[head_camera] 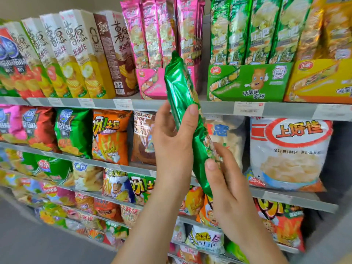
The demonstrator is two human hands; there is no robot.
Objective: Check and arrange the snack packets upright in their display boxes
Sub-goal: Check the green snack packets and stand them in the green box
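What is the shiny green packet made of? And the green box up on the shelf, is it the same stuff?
The green packet looks like thin plastic foil with a glossy, metallic finish: it crinkles and throws bright highlights. The green display box looks like printed cardboard, less shiny: flat, stiff panels with straight cut edges.

The top shelf (148, 104) carries tall cartons (76, 54) at upper left, then a pink display box (152, 83), a green display box (247, 82) and a yellow display box (320, 80) (packets (238, 31) upright inside) toward upper right.
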